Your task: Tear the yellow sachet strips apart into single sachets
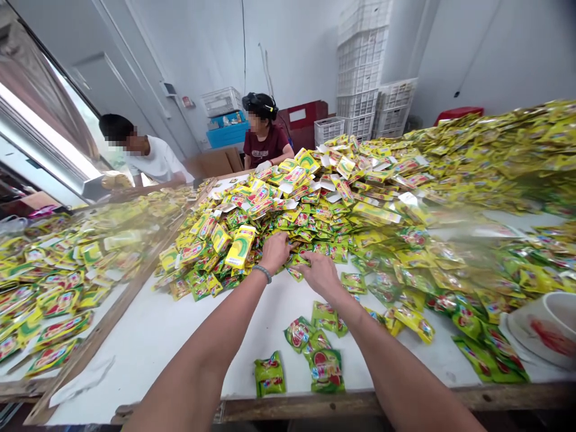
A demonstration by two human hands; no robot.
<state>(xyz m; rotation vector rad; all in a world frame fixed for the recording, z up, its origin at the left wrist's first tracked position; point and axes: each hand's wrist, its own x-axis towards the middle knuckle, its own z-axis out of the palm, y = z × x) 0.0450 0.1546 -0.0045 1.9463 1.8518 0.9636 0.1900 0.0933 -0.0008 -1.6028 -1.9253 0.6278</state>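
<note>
My left hand (275,252), with a beaded bracelet (262,273) on the wrist, reaches to the front of a large heap of packets. Its fingers are curled in among small green sachets, and what they hold is hidden. Just to its right, my right hand (319,273) has its fingertips closed at a small green sachet (296,273) by the heap's edge. Left of my hands, a yellow box (240,246) with a green curved print leans on the heap. Several green sachets with red fruit prints, one of them a loose sachet (326,370), lie nearer to me between my forearms.
A wooden strip (112,312) divides the white tabletop (180,336), with more packets to its left. A white tub (546,327) stands at the right. Across the table sit a person in dark red (265,144) and a person in white (157,159). White crates (360,72) are stacked behind.
</note>
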